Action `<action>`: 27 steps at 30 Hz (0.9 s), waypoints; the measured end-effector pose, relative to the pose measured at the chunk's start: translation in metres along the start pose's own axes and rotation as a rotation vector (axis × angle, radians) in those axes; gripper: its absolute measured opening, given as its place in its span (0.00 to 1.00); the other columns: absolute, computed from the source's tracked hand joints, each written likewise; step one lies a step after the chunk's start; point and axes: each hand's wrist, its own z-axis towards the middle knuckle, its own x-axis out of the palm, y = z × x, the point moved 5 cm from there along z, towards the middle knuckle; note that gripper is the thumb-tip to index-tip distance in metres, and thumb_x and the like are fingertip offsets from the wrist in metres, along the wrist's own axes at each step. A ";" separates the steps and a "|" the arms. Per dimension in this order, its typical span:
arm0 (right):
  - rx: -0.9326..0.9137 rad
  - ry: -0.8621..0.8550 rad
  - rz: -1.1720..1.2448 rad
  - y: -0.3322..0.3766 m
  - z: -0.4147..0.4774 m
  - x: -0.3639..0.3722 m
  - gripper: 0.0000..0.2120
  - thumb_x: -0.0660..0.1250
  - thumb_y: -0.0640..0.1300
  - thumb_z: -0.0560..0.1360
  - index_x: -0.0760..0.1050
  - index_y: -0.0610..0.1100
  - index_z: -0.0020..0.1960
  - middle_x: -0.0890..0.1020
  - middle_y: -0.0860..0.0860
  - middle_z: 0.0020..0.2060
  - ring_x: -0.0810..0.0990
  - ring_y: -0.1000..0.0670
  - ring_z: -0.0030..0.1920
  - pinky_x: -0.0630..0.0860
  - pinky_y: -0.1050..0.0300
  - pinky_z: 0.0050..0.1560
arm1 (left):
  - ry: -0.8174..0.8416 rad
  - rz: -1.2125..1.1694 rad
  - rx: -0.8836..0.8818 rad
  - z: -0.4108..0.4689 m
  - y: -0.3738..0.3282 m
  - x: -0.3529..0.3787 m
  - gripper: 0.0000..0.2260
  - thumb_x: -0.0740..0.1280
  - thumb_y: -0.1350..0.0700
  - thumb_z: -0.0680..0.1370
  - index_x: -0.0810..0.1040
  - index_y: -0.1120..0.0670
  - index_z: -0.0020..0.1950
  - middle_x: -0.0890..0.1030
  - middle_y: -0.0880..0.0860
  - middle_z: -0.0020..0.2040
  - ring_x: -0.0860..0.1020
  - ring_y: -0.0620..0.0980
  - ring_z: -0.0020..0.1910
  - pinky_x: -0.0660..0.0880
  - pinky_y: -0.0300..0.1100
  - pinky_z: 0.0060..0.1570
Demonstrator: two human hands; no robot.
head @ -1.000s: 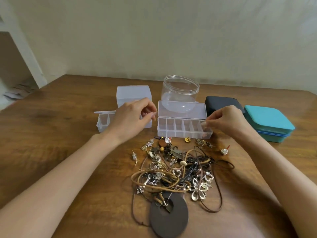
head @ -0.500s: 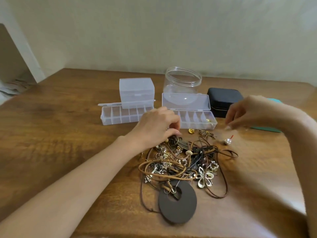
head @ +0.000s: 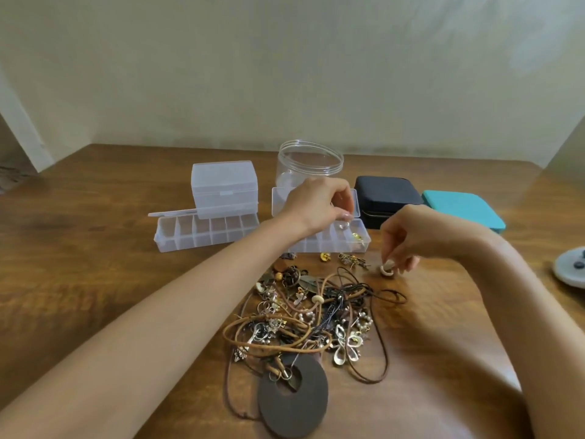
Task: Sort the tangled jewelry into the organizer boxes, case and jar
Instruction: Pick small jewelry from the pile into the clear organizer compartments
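Observation:
A tangled jewelry pile (head: 316, 318) of cords, charms and a brown disc pendant (head: 292, 403) lies on the table in front of me. My left hand (head: 319, 207) hovers over the right end of the open right organizer box (head: 361, 247), pinching a small silvery piece (head: 343, 225) above a compartment. One gold piece (head: 357, 236) lies in the end compartment. My right hand (head: 408, 239) pinches a small pale earring (head: 386, 269) just above the table, right of the pile. The clear jar (head: 310, 163) stands open behind the box.
An open organizer box (head: 205, 237) sits at the left with a closed clear box (head: 224, 188) behind it. A black case (head: 386, 194) and a teal case (head: 462, 210) lie closed at the back right. A grey dish (head: 573, 270) is at the right edge.
My left hand has lifted from the pile to the right organizer box with a small piece. My right hand has dropped from near the black case to the pale earring.

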 end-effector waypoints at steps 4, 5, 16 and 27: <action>-0.104 -0.120 0.146 -0.001 -0.003 -0.012 0.08 0.72 0.29 0.69 0.80 0.40 0.41 0.83 0.47 0.32 0.82 0.54 0.31 0.77 0.65 0.33 | -0.017 0.015 -0.024 0.001 0.002 0.005 0.06 0.73 0.58 0.72 0.78 0.52 0.46 0.80 0.45 0.40 0.78 0.43 0.42 0.72 0.38 0.42; -0.127 -0.157 0.194 -0.001 -0.004 -0.016 0.09 0.72 0.28 0.69 0.80 0.40 0.42 0.83 0.47 0.33 0.82 0.54 0.30 0.77 0.66 0.33 | -0.020 0.006 -0.032 0.001 0.002 0.004 0.07 0.73 0.59 0.72 0.77 0.52 0.46 0.81 0.45 0.39 0.79 0.42 0.42 0.73 0.38 0.42; -0.268 -0.663 0.402 0.011 0.010 -0.011 0.09 0.73 0.33 0.69 0.78 0.44 0.45 0.83 0.51 0.34 0.83 0.59 0.36 0.79 0.68 0.39 | -0.024 0.301 -0.006 0.001 -0.004 0.008 0.05 0.72 0.52 0.73 0.81 0.49 0.47 0.73 0.48 0.46 0.72 0.48 0.49 0.66 0.42 0.45; -0.364 -0.622 0.108 0.029 0.019 0.013 0.13 0.71 0.31 0.70 0.76 0.47 0.44 0.83 0.53 0.35 0.82 0.59 0.36 0.81 0.55 0.45 | -0.261 0.174 -0.034 -0.064 0.030 -0.056 0.03 0.66 0.55 0.77 0.79 0.52 0.48 0.76 0.44 0.44 0.70 0.39 0.38 0.68 0.37 0.41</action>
